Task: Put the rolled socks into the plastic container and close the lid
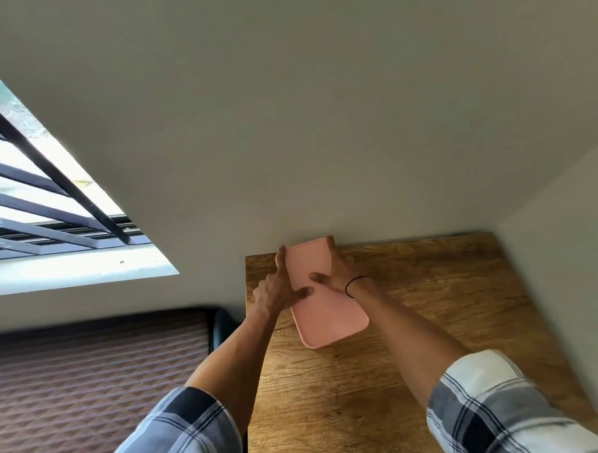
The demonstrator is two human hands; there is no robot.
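A person's left hand (276, 290) and right hand (339, 270) pressed down on the pink lid (329, 314) covering a plastic container, its body hidden, at the far edge of a wooden table (432, 323) by the wall. Fingers lay straight along the lid's sides, thumbs on top, hands apart.

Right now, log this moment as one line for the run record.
lid: lying on table | left hand: thumb on top, fingers along edge | right hand: same | socks: not visible
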